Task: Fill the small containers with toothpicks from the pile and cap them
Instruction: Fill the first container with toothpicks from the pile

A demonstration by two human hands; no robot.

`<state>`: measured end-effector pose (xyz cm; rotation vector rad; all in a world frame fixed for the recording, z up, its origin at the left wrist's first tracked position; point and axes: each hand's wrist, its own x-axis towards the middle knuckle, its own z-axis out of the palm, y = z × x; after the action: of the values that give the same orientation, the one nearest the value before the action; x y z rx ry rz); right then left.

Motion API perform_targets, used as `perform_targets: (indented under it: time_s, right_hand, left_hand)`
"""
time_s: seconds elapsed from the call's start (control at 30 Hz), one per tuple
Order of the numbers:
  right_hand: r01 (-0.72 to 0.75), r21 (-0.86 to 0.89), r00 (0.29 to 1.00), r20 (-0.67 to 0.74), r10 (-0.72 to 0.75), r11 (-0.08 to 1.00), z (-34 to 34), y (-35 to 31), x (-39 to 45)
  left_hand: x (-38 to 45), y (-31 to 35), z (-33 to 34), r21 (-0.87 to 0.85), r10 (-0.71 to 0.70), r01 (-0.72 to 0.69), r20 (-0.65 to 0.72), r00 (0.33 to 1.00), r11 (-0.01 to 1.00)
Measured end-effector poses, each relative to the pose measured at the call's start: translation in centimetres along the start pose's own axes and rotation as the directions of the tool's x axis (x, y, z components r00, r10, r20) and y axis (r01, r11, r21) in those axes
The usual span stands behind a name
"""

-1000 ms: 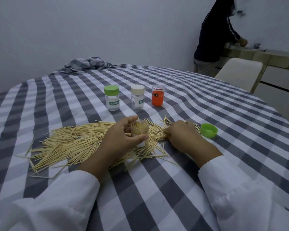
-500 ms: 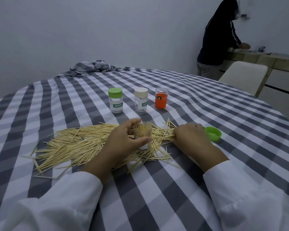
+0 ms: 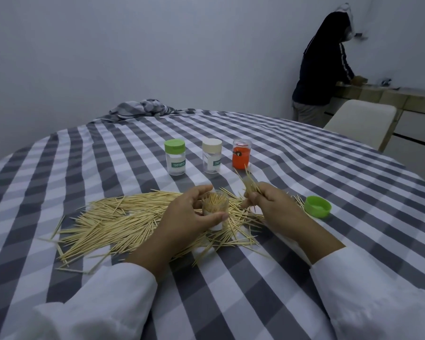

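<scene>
Fingers (image 3: 252, 198) of my right hand (image 3: 277, 209) pinch a toothpick bundle (image 3: 249, 184), long axis tilted far-left. Left hand (image 3: 184, 217) grips the open container (image 3: 215, 209), mouth just left of the bundle.

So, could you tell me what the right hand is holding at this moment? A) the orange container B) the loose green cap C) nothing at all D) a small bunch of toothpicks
D: the right hand pinches a bunch of toothpicks raised above the pile, while the green cap lies apart on the cloth.
</scene>
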<state>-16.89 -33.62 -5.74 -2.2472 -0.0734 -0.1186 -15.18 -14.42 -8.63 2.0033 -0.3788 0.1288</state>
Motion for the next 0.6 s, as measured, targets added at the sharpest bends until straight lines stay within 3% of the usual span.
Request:
perform_targets:
  time_s: [0.07, 0.13, 0.2, 0.27, 0.3, 0.6]
  right_hand:
    - [-0.001, 0.139, 1.000, -0.014, 0.003, 0.990, 0.4, -0.1, 0.0]
    - [0.029, 0.154, 0.999, -0.023, -0.026, 0.988, 0.8, -0.2, -0.1]
    - [0.090, -0.131, 0.994, -0.056, -0.098, 0.987, 0.8, -0.2, -0.1]
    - [0.125, -0.470, 0.978, -0.089, -0.188, 0.874, 0.7, -0.4, -0.1]
    - [0.128, -0.544, 0.972, -0.097, -0.214, 0.830, 0.6, -0.7, -0.1]
    - [0.134, -0.794, 0.920, -0.123, -0.372, 0.593, 1.6, -0.7, 0.0]
  left_hand:
    - [0.0, 0.0, 0.1, -0.007, 0.001, -0.001, 0.001, 1.000, 1.000]
    - [0.0, 0.1, 0.1, -0.018, 0.004, -0.004, 0.001, 1.000, 1.000]
    - [0.0, 0.3, 0.0, -0.009, 0.011, -0.011, 0.006, 1.000, 1.000]
    - [0.0, 0.3, 0.0, -0.003, 0.016, -0.016, 0.011, 1.000, 1.000]
    - [0.0, 0.3, 0.0, -0.006, 0.016, -0.016, 0.014, 1.000, 1.000]
    - [-0.1, 0.4, 0.2, 0.014, 0.021, -0.021, 0.017, 1.000, 1.000]
